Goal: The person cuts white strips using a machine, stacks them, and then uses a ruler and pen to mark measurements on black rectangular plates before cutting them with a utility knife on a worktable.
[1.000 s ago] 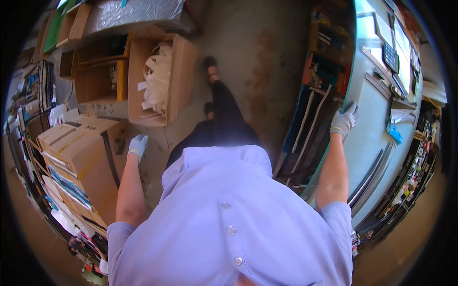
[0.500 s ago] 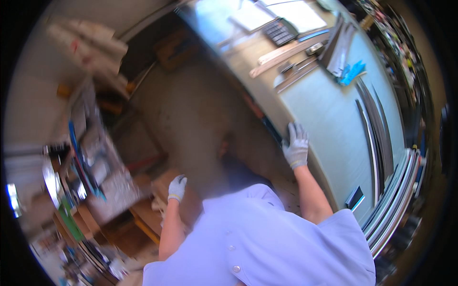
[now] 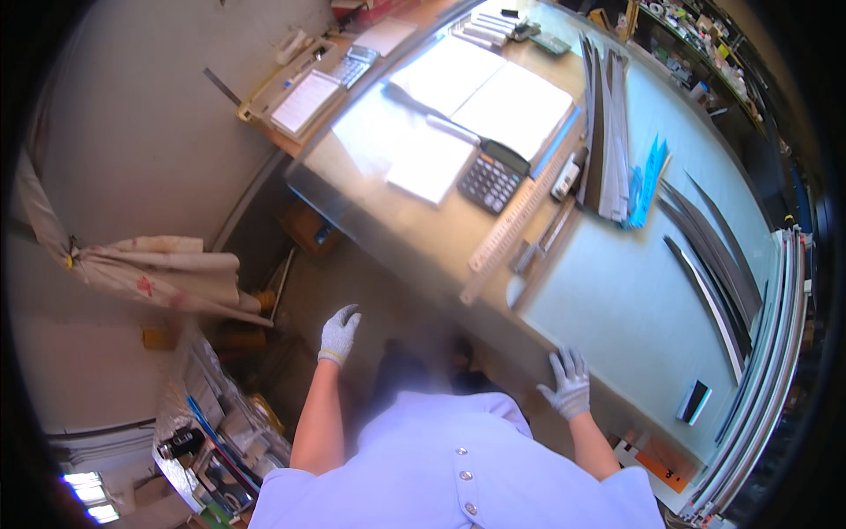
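Both my hands wear pale grey-white knit gloves. My left hand (image 3: 339, 335) is held in the air away from the table, fingers loosely bent and nothing seen in it. My right hand (image 3: 568, 383) is open at the front edge of the big table (image 3: 608, 309), its fingers spread; whether it rests on the edge or hovers I cannot tell. Farther along the tabletop lie a metal square tool (image 3: 539, 245), a wooden ruler (image 3: 511, 231) and a black calculator (image 3: 493, 179). A small dark piece with a pale edge (image 3: 694, 402) lies right of my right hand.
Long dark strips (image 3: 714, 264) and grey strips (image 3: 604, 132) with blue ends lie on the table. An open notebook (image 3: 493, 93) is at the far end. Metal profiles (image 3: 767, 388) line the right edge. Left stand a cluttered bench (image 3: 211, 423) and a tied cloth (image 3: 167, 264).
The view has swung and moved forward along the table, bringing its far end into clear sight. My right hand stays by the table edge. My left hand has come farther from the cluttered bench.
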Available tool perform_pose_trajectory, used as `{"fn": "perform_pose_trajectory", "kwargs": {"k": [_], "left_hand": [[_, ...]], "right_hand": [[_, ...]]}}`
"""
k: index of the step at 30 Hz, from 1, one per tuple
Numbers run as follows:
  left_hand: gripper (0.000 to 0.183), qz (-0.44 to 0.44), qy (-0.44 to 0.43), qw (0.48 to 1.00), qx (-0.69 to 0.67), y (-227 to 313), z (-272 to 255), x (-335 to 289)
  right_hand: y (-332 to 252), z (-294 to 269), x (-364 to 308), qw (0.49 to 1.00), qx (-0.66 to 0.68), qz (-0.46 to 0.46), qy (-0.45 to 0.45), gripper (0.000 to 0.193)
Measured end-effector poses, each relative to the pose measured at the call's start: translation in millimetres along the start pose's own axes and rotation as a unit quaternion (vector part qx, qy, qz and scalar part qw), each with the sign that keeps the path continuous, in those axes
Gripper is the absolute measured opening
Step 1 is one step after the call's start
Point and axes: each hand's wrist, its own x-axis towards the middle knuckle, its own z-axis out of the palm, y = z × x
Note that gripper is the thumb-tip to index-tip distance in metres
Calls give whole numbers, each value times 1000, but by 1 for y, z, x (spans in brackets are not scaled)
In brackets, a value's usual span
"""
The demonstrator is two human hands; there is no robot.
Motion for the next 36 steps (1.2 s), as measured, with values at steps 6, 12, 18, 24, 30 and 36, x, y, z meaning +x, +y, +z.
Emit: {"fn": "perform_pose_trajectory", "kwargs": {"k": [6, 12, 18, 24, 30, 36], "left_hand": [[31, 93, 70, 993, -13, 36, -66, 152], [22, 162, 178, 966, -92, 93, -159, 354], [21, 202, 261, 937, -116, 125, -246, 543], [40, 122, 53, 949, 286, 119, -270, 656], [48, 120, -56, 906, 401, 121, -269, 686], [46, 113, -53, 890, 438, 123, -269, 688]], "right_hand": [[-31, -8, 15, 994, 9, 105, -15, 89], [-93, 19, 93, 915, 8, 375, 148, 38], [-232, 18, 319, 918, 70, 292, 258, 29], [-307, 42, 426, 911, 15, 396, 114, 34], [-307, 41, 428, 909, -45, 403, 91, 33], [-309, 45, 434, 903, -63, 414, 98, 36]]}}
